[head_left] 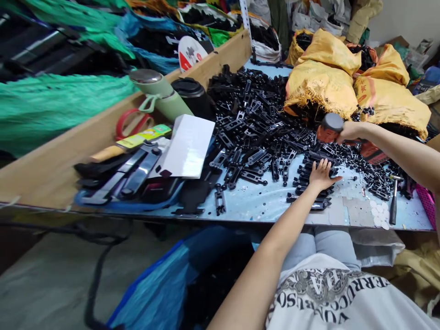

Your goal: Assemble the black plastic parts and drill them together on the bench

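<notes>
My left hand (pixel 322 175) lies on a row of black slotted parts (pixel 302 181) at the table's front, its fingers stretched out and spread. My right hand (pixel 350 132) is wrapped round the grip of a red and black cordless drill (pixel 330 127), held above the far end of that row. The drill's tip is hidden from me. Under and beside the drill lie many small screws (pixel 360 167). A large heap of black slotted parts (pixel 254 119) spreads over the table to the left of my hands.
A hammer (pixel 394 201) lies right of some white discs (pixel 380 213). Yellow sacks (pixel 321 85) stand behind the screws. On the left are a green bottle (pixel 165 94), a dark cup (pixel 192 94), a white box (pixel 189 144) and a wooden side board (pixel 68 130). A blue bag (pixel 151 279) sits below.
</notes>
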`<control>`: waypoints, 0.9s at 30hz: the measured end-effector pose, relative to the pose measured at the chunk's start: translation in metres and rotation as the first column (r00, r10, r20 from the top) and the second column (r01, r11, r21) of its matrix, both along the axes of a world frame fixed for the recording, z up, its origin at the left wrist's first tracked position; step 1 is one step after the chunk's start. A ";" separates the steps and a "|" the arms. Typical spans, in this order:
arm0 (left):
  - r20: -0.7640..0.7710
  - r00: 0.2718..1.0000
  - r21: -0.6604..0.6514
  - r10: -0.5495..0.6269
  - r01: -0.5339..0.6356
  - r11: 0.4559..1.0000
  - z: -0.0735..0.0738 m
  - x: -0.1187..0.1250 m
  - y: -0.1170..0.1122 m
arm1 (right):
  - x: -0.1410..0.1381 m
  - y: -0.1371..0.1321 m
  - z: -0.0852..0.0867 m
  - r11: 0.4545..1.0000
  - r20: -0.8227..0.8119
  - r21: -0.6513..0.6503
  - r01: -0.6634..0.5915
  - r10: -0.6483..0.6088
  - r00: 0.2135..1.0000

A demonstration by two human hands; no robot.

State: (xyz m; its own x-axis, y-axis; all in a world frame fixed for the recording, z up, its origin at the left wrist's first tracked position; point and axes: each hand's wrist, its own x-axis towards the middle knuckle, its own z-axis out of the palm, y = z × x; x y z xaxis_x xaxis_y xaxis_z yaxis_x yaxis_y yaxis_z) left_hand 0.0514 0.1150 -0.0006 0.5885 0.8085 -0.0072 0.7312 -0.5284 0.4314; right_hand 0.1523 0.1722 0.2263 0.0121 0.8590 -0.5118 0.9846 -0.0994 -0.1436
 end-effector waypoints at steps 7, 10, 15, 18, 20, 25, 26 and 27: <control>0.044 0.999 0.022 0.016 -0.017 1.000 -0.006 0.000 -0.003 | -0.051 0.042 -0.011 0.967 0.211 -0.213 -0.142 0.187 0.959; 0.057 0.998 0.044 0.021 -0.023 0.999 -0.007 0.000 -0.004 | -0.053 0.042 -0.015 0.963 0.206 -0.212 -0.167 0.211 0.955; 0.062 0.998 0.012 0.024 -0.025 1.000 -0.001 -0.002 -0.006 | -0.051 0.024 -0.011 0.967 0.137 -0.134 -0.216 0.234 0.963; 0.084 0.996 0.026 0.026 -0.028 0.999 0.001 -0.002 -0.005 | -0.056 0.014 -0.011 0.962 0.138 -0.150 -0.228 0.249 0.959; 0.103 0.994 0.041 0.029 -0.034 0.999 0.002 -0.001 -0.004 | -0.061 0.010 -0.013 0.960 0.164 -0.160 -0.229 0.255 0.953; 0.088 0.995 0.015 0.050 -0.052 0.999 0.009 -0.001 -0.012 | -0.071 -0.006 -0.011 0.954 0.163 -0.178 -0.242 0.271 0.949; 0.082 0.995 -0.002 0.058 -0.058 0.998 0.010 -0.004 -0.019 | -0.071 -0.010 -0.010 0.954 0.151 -0.162 -0.253 0.277 0.949; 0.081 0.995 -0.015 0.065 -0.064 0.998 0.010 -0.007 -0.027 | -0.070 -0.015 -0.008 0.956 0.136 -0.143 -0.258 0.277 0.951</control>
State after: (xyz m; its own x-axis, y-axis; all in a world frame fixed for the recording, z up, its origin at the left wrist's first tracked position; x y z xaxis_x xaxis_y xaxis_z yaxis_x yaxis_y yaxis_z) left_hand 0.0444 0.0879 0.0094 0.5343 0.8448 0.0283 0.7257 -0.4756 0.4972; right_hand 0.0820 0.1573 0.2182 -0.1231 0.7727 -0.6227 0.9866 0.1631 0.0074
